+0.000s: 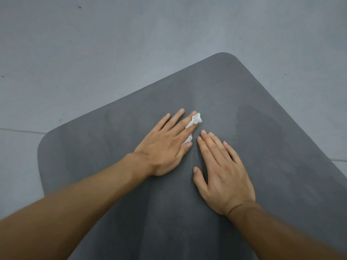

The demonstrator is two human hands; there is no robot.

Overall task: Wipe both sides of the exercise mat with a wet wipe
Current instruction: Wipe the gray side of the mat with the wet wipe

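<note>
A dark grey exercise mat (234, 94) with a fine ribbed surface lies flat on the floor, its rounded far end pointing up and to the right. My left hand (165, 145) lies flat on the mat with straight fingers and presses a crumpled white wet wipe (196, 120) under it; bits of the wipe show beside the index finger and near the thumb. My right hand (221, 171) rests flat on the mat just to the right, fingers straight, holding nothing. Darker damp patches show on the mat to the right of the hands.
Pale grey floor tiles (112, 44) surround the mat on the left, far and right sides, with a few small dark specks. A tile joint runs in from the left edge. The mat continues out of view at the bottom.
</note>
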